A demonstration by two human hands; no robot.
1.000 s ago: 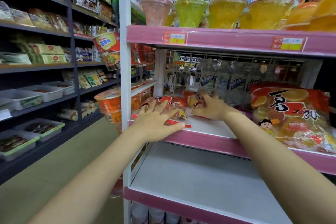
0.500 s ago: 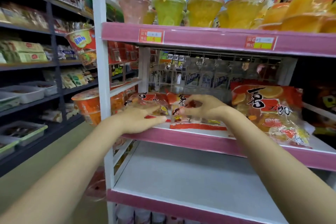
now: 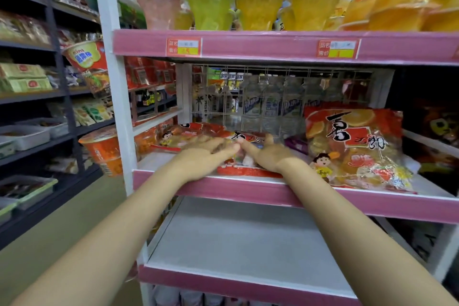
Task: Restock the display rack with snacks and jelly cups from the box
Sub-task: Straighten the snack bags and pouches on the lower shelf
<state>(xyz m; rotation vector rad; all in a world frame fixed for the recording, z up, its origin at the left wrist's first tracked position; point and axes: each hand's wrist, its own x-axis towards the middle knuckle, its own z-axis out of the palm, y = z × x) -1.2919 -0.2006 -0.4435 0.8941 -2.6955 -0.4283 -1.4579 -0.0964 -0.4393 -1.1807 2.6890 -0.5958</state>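
Observation:
On the middle shelf [image 3: 248, 191] of the pink display rack a red jelly snack bag [image 3: 248, 170] lies flat. Both my hands are on it. My left hand [image 3: 206, 156] lies across its left part with straight fingers. My right hand [image 3: 269, 154] rests on its right part, thumb stretched left until it meets my left fingertips. A second flat bag [image 3: 178, 134] lies just behind and to the left. A larger bag of the same kind [image 3: 352, 146] leans upright at the right. Jelly cups [image 3: 211, 7] in pink, green and orange fill the top shelf. No box is in view.
A wire grid [image 3: 273, 97] closes the shelf's back, with bottles behind it. Below is a white shelf board [image 3: 236, 243]. Orange noodle cups [image 3: 104, 151] hang at the rack's left post. Dark aisle shelving [image 3: 37, 97] with goods runs along the left.
My left hand has slid right onto the middle bag and now touches my right thumb. My right hand has flattened from a pinch on the bag's top. The view has shifted slightly.

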